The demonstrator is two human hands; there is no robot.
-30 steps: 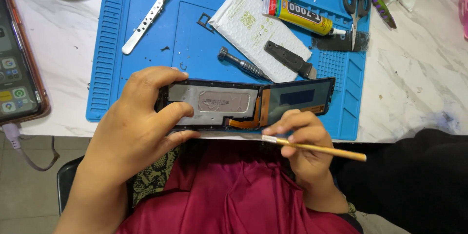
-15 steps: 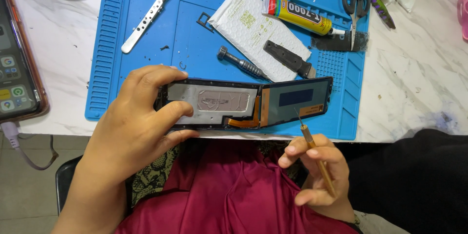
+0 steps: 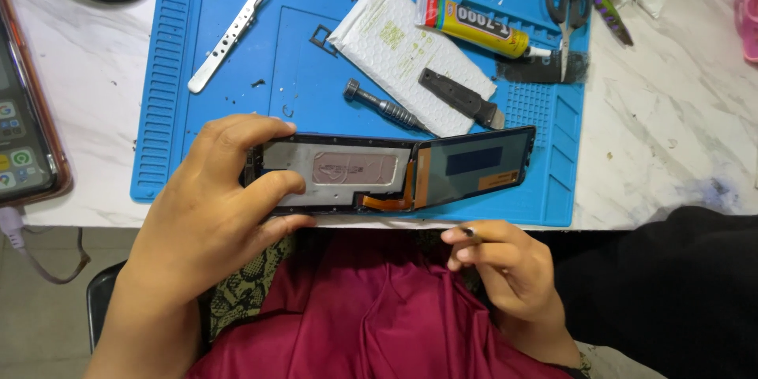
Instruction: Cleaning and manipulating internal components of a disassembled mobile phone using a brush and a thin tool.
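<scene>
Head cam: left hand (image 3: pixel 217 197) grips the opened phone frame (image 3: pixel 335 174), screen (image 3: pixel 474 166) lifted but flex cable (image 3: pixel 395 197) attached; right hand (image 3: pixel 505 268) pinches a thin tool (image 3: pixel 467 231).

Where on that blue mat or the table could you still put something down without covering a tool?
Bare blue mat lies between the tweezers and the white padded pouch, above the opened phone frame that the left hand holds. Marble right of the mat is free. The mat's top right is crowded: glue tube, scissors, black pry tool.
</scene>
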